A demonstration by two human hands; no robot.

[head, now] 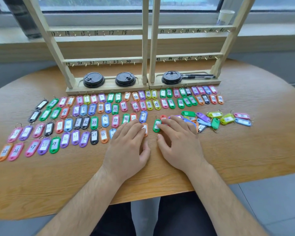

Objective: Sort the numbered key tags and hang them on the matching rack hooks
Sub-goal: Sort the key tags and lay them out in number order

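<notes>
Several coloured numbered key tags lie in ordered rows across the wooden table (228,150), from a black tag (41,104) at the left to tag 24 (220,99) at the right. An unsorted heap of tags (211,119) sits right of centre. My left hand (129,145) lies flat with straight fingers touching an orange tag (145,129). My right hand (179,143) lies flat, its fingertip on a green tag (156,125). Two wooden racks (145,48) with numbered hooks stand behind, with no tags hanging on the hooks in view.
Three black cup lids (93,79) sit in the racks' base trays, and black pens (197,76) lie in the right tray. A paper cup (226,17) and a dark bottle (22,16) stand on the windowsill behind. The table's front edge runs near my forearms.
</notes>
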